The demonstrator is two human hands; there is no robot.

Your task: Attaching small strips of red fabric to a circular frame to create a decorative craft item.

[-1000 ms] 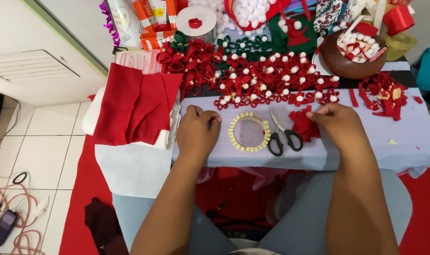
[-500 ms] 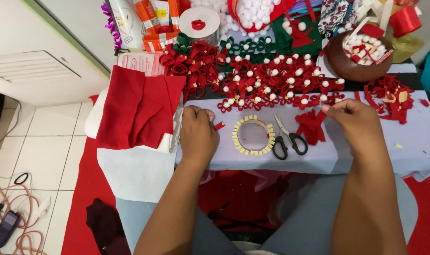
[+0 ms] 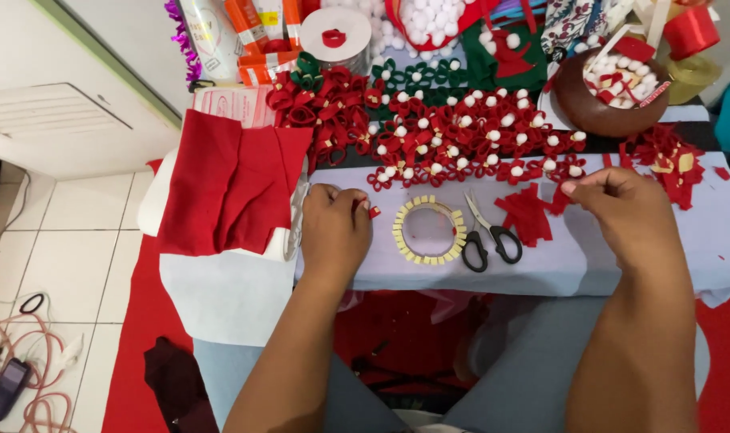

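Hands have shifted: right hand [image 3: 625, 210] has drawn back rightward off the red felt strips [image 3: 528, 215], fingers curled shut, pinching a strip end, while left hand [image 3: 334, 226], closed, grips a small red felt piece [image 3: 374, 212] left of the tape ring [image 3: 429, 232] on the table [image 3: 581, 265].

The red cloth [image 3: 229, 188] looks soft and matt. The scissors [image 3: 487, 232] have shiny metal blades and black plastic handles. The brown bowl [image 3: 597, 112] looks smooth.
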